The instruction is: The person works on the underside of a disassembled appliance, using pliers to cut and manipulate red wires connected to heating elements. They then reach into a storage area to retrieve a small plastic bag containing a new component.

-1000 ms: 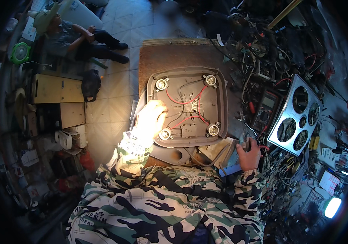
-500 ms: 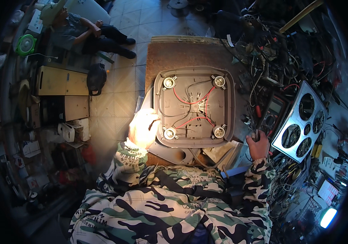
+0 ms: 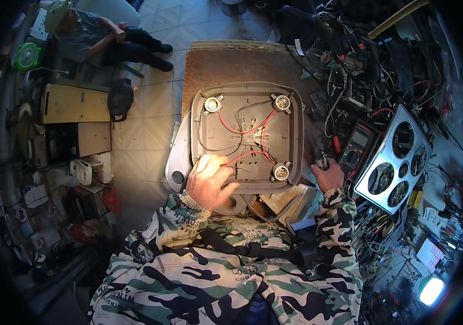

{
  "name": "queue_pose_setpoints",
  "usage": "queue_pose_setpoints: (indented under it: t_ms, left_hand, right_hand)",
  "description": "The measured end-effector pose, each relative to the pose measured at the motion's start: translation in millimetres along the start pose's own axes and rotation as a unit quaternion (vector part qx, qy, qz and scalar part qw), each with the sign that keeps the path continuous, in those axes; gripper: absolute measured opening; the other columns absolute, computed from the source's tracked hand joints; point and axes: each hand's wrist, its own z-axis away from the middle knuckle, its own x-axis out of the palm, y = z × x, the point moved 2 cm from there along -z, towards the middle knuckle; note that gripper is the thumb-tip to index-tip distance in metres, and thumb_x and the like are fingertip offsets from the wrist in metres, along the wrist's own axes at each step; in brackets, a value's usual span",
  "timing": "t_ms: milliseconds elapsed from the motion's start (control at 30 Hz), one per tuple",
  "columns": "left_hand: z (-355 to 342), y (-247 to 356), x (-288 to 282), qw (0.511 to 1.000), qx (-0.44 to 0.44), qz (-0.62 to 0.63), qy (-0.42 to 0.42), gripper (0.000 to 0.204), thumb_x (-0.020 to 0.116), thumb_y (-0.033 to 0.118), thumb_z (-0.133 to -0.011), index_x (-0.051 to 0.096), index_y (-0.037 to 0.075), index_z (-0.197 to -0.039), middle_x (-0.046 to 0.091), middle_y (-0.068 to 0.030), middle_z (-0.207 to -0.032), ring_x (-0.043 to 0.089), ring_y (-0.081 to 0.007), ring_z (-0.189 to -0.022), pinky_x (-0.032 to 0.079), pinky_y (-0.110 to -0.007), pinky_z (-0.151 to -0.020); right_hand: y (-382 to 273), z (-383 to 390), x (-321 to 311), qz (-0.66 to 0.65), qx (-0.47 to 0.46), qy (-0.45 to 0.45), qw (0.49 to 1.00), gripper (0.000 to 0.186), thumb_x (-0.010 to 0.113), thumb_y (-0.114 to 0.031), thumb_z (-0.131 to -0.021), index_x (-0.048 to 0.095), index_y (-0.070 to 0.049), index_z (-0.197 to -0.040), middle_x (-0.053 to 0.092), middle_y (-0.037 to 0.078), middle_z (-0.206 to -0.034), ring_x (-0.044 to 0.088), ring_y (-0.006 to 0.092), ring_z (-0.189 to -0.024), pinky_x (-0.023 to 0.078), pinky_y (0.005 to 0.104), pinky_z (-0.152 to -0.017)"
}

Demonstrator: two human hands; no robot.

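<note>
A square brown plastic housing (image 3: 225, 142) lies open side up on the wooden bench. Round metal sockets, such as the one at its far-right corner (image 3: 281, 103), sit in its corners, joined by red wires (image 3: 264, 130) and black ones. My left hand (image 3: 208, 181) is over the near-left corner and hides the socket there; its fingers reach inward over the wires, thumb apart, nothing visible held. To the right of the housing, my right hand (image 3: 330, 176) is closed at a small grey metal piece; what it grips is mostly hidden.
Right of my right hand lie a multimeter (image 3: 358, 142) and a silver panel with round holes (image 3: 388, 179). Tangled cables (image 3: 345, 76) fill the far right. A grey plate (image 3: 178, 154) juts out beneath the housing. Far left, a person (image 3: 93, 40) sits.
My left hand has moved from the housing's left rim inward over its near-left corner. My right hand has shifted slightly farther away. The whole view has shifted a little.
</note>
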Motion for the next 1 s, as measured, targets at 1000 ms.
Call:
queue_pose_setpoints:
  t_ms: [1000]
  left_hand:
    - [16, -19, 18, 0.995, 0.006, 0.057, 0.084, 0.015, 0.082, 0.0, -0.079, 0.075, 0.0, -0.092, 0.073, -0.0118, -0.093, 0.069, -0.0301, -0.09, 0.055, -0.038, -0.083]
  right_hand:
    - [14, -16, 38, 0.09, -0.21, 0.132, 0.965, 0.076, 0.084, -0.048, -0.081, 0.059, 0.002, -0.133, 0.065, 0.026, -0.123, 0.064, 0.0464, -0.111, 0.053, 0.0529, -0.096]
